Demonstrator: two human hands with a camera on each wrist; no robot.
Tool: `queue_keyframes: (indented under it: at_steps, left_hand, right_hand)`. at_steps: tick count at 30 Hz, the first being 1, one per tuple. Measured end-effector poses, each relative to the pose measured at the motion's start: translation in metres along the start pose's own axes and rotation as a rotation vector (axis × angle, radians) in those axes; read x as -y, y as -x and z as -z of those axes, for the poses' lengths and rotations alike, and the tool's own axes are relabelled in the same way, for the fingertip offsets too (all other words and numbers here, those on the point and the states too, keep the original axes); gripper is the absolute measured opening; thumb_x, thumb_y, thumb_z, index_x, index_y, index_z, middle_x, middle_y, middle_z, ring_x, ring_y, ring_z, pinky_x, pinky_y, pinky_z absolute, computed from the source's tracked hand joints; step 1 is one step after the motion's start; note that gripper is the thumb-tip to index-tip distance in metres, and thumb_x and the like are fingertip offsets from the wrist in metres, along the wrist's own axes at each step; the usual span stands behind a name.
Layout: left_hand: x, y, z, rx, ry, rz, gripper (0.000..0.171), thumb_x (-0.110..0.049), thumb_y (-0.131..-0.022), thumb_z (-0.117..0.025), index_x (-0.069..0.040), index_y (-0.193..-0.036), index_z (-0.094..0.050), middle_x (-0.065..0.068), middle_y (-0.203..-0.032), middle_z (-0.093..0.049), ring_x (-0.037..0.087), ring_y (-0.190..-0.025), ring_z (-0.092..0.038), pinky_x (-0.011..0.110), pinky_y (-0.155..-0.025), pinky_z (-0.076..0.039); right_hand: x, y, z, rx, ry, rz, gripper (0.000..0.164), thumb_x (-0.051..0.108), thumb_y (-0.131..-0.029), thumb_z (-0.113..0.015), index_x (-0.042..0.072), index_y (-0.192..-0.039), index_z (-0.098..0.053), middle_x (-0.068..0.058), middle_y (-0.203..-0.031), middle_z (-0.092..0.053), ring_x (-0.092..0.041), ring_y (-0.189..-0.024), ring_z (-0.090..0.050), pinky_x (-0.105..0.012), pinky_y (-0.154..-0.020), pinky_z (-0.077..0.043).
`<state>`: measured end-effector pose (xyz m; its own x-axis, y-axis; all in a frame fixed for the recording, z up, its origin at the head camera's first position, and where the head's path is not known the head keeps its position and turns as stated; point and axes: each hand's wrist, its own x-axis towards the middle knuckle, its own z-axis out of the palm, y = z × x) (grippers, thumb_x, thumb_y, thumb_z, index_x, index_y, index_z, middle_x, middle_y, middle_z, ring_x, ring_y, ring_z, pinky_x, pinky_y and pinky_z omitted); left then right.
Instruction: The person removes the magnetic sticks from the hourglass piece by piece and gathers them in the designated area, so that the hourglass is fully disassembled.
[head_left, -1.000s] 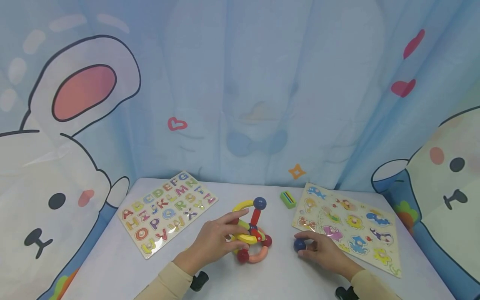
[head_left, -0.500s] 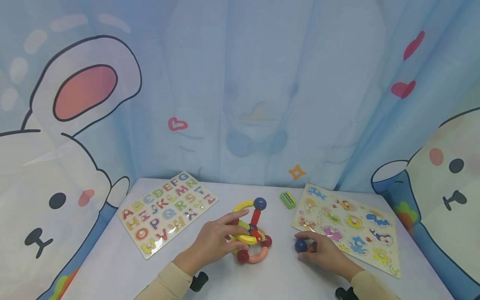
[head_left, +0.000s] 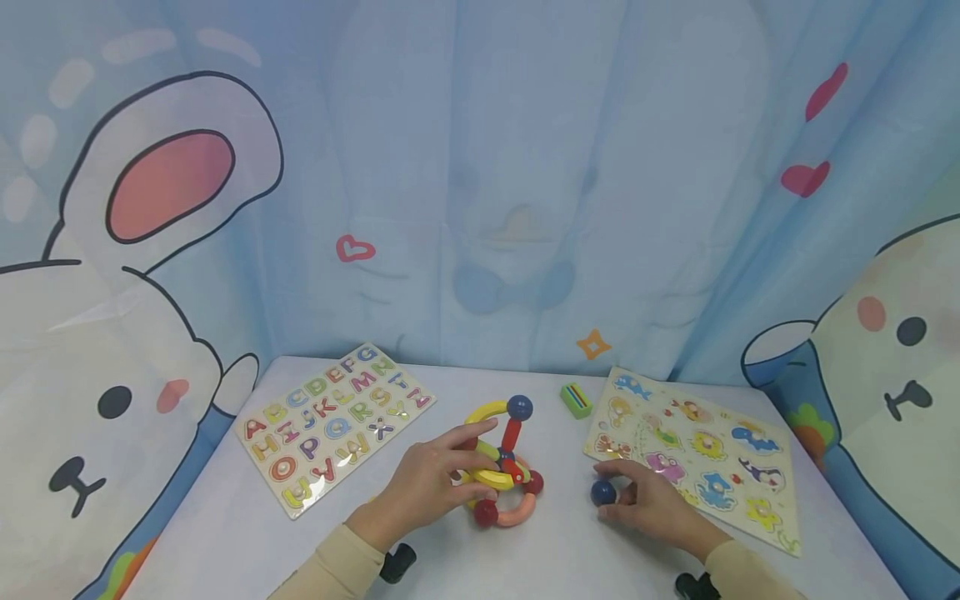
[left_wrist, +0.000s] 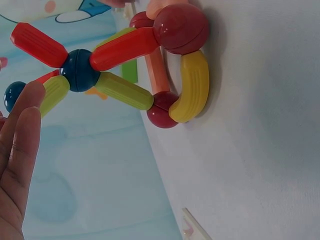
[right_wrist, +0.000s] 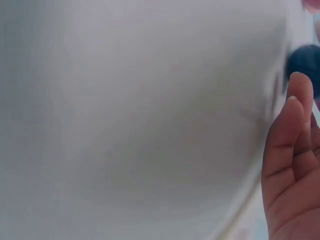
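Observation:
In the head view my left hand [head_left: 427,475] holds the left side of a magnetic stick-and-ball structure [head_left: 512,442], its thumb and fingers about the yellow curved sticks. Red, yellow, green and salmon sticks join at red and blue balls. The left wrist view shows red balls [left_wrist: 181,29] low against the tabletop and straight fingers beside a yellow-green stick [left_wrist: 55,95]. To the right, my right hand [head_left: 648,504] pinches a loose blue ball [head_left: 603,492] between thumb and fingers, close to the table. Only part of that ball shows in the right wrist view, behind the fingertips [right_wrist: 300,85].
An alphabet puzzle board [head_left: 337,427] lies at the left of the white table [head_left: 555,558]. A sea-animal puzzle board [head_left: 697,458] lies at the right, partly beneath the right hand. A green block with stripes [head_left: 576,400] sits behind. A printed curtain [head_left: 517,183] hangs at the back.
The right hand and its blue ball have shifted very slightly to the right. The left hand and the structure stay where they were.

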<state>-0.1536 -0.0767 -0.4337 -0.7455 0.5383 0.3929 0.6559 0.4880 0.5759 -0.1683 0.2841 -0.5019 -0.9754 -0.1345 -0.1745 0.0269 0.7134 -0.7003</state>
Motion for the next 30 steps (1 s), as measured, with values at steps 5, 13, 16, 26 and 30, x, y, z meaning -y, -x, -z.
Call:
queue_keyframes:
  at_steps: [5, 13, 16, 26, 30]
  left_hand:
    - [0.0, 0.0, 0.0, 0.005, -0.002, 0.001, 0.033, -0.04, -0.079, -0.081, -0.025, -0.108, -0.078, -0.014, -0.152, -0.043, 0.011, -0.112, -0.06, 0.016, -0.073, -0.053]
    - [0.001, 0.0, 0.001, 0.005, 0.01, -0.01, 0.031, -0.036, -0.079, -0.083, -0.024, -0.107, -0.078, -0.011, -0.151, -0.045, 0.01, -0.111, -0.06, 0.016, -0.073, -0.053]
    - [0.002, 0.0, 0.0, 0.012, 0.025, -0.018, 0.031, -0.037, -0.079, -0.082, -0.024, -0.108, -0.077, -0.011, -0.151, -0.045, 0.01, -0.112, -0.06, 0.016, -0.073, -0.053]
    - [0.005, 0.0, 0.002, 0.037, 0.041, -0.047, 0.034, -0.034, -0.081, -0.081, -0.023, -0.113, -0.077, -0.016, -0.147, -0.048, 0.007, -0.115, -0.059, 0.016, -0.076, -0.051]
    - [0.004, 0.0, 0.003, 0.041, 0.013, -0.06, 0.034, -0.033, -0.082, -0.081, -0.024, -0.115, -0.076, -0.012, -0.142, -0.055, 0.009, -0.116, -0.061, 0.017, -0.079, -0.05]
  right_hand:
    - [0.016, -0.004, 0.015, -0.022, 0.008, 0.035, 0.061, 0.027, -0.079, -0.085, 0.017, -0.134, -0.06, -0.002, -0.118, -0.062, -0.019, -0.082, -0.056, -0.031, -0.06, -0.051]
    - [0.094, -0.029, 0.023, 0.008, -0.098, 0.301, 0.051, 0.035, -0.092, -0.072, 0.016, -0.137, -0.057, -0.008, -0.134, -0.059, -0.02, -0.095, -0.062, -0.036, -0.077, -0.055]
    - [0.122, -0.038, 0.019, 0.08, -0.145, 0.342, 0.051, 0.034, -0.094, -0.07, 0.019, -0.141, -0.054, -0.006, -0.137, -0.057, -0.019, -0.094, -0.065, -0.037, -0.082, -0.054]
    - [0.147, -0.058, 0.009, 0.299, -0.294, 0.313, 0.044, 0.035, -0.099, -0.062, 0.019, -0.139, -0.056, -0.007, -0.118, -0.066, -0.032, -0.091, -0.066, -0.043, -0.086, -0.054]
    - [0.146, -0.06, 0.009, 0.323, -0.34, 0.302, 0.042, 0.032, -0.099, -0.062, 0.014, -0.137, -0.058, -0.011, -0.111, -0.069, -0.038, -0.093, -0.066, -0.044, -0.085, -0.054]
